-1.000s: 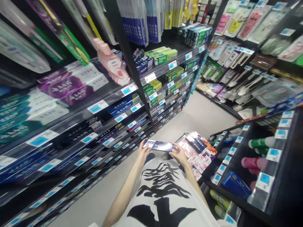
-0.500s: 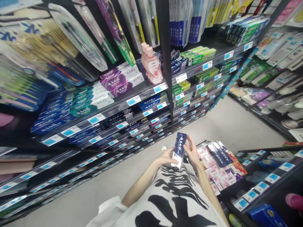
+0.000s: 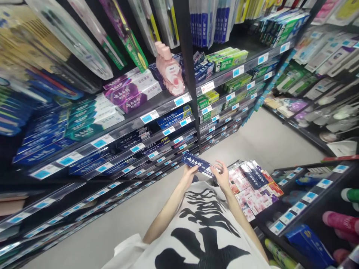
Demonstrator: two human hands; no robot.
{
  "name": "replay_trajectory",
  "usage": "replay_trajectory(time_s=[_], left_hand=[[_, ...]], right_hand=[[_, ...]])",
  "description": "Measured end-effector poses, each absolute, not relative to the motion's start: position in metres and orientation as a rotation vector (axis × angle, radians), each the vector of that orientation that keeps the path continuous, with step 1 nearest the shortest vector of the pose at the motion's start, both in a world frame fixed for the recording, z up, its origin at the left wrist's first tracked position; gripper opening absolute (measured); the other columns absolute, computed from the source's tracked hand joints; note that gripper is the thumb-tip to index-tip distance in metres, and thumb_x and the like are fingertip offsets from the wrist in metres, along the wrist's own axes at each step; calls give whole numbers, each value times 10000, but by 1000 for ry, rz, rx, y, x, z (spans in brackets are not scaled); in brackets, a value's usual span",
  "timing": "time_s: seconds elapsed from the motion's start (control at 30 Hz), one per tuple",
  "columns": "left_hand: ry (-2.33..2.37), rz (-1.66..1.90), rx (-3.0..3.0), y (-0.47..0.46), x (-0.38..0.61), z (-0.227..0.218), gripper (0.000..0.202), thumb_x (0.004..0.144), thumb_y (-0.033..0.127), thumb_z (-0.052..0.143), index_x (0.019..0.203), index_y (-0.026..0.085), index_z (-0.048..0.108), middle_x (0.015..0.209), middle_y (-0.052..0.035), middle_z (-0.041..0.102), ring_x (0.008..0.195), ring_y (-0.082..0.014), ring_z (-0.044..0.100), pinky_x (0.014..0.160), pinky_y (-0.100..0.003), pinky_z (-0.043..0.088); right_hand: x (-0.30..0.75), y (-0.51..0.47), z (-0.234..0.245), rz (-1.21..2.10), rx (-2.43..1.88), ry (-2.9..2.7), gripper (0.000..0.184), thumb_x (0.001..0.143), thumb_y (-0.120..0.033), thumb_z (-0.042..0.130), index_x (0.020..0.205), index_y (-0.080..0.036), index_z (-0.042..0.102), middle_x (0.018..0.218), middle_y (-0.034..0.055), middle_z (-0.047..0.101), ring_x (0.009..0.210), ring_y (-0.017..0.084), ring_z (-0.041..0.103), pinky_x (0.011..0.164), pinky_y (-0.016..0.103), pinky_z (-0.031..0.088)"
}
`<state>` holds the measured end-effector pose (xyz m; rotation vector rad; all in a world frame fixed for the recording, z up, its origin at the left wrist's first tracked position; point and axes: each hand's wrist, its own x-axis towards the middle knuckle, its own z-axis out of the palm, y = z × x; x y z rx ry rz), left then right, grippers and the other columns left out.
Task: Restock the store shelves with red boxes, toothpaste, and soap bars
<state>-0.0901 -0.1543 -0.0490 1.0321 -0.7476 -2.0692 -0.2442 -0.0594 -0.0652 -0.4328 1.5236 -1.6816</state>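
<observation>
A dark blue and white toothpaste box (image 3: pixel 197 163) is held level between both hands, in front of my waist. My left hand (image 3: pixel 190 174) grips it from below near its left half, thumb lying on the near face. At the white right end, my right hand (image 3: pixel 220 172) pinches the box, a few fingers raised. Just right of that hand, a basket or cart load of pink LUX boxes (image 3: pixel 243 190) carries more dark blue toothpaste boxes (image 3: pixel 255 176) on top.
Shelves with price tags (image 3: pixel 102 141) run along the left, holding purple toothpaste boxes (image 3: pixel 130 91), pink bottles (image 3: pixel 171 71) and green Darlie boxes (image 3: pixel 227 59). Another shelf (image 3: pixel 301 203) stands at the lower right. Grey floor (image 3: pixel 252 136) shows between the shelf rows.
The toothpaste box has turned from nearly upright to lying sideways, its far end swinging left. My left hand has shifted under it, my right hand to its right end. The view has shifted slightly.
</observation>
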Motion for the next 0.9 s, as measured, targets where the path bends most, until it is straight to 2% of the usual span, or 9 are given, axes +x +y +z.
replay_trajectory(time_s=[0.17, 0.3, 0.6, 0.73, 0.9], left_hand=[[-678, -1985, 1050, -164, -83, -46, 430, 681, 336, 913, 1022, 186, 699, 981, -35, 728, 891, -175, 674, 910, -355, 526], [-702, -2000, 1045, -167, -79, -44, 460, 689, 370, 907, 1068, 187, 722, 987, -31, 741, 857, -163, 675, 885, -335, 520], [-635, -1986, 1091, -167, -76, -49, 434, 679, 388, 905, 1007, 195, 694, 884, -9, 739, 805, -157, 683, 907, -338, 498], [-646, -1974, 1096, -169, -77, -50, 439, 682, 380, 903, 1015, 190, 688, 909, -15, 740, 825, -162, 689, 943, -359, 490], [-620, -1974, 1108, -168, -77, -51, 441, 684, 371, 903, 1019, 184, 687, 902, -12, 739, 822, -153, 690, 935, -344, 490]], right_hand=[[-251, -54, -71, -1758, -204, 1584, 714, 698, -561, 869, 1271, -239, 589, 856, -4, 743, 762, 181, 700, 701, 290, 562], [-255, -54, -71, -1785, -93, 1544, 754, 732, -619, 812, 1344, -244, 580, 748, -31, 687, 702, 183, 690, 667, 291, 549], [-254, -54, -66, -1793, -76, 1454, 657, 752, -555, 811, 1283, -242, 584, 916, 20, 746, 805, 188, 717, 747, 306, 583], [-254, -54, -71, -1793, -191, 1468, 736, 727, -480, 858, 1346, -239, 543, 1122, 70, 761, 989, 211, 723, 897, 336, 587], [-256, -53, -81, -1818, -237, 1440, 789, 689, -426, 899, 1357, -233, 526, 1149, 82, 758, 1080, 229, 709, 988, 377, 573]])
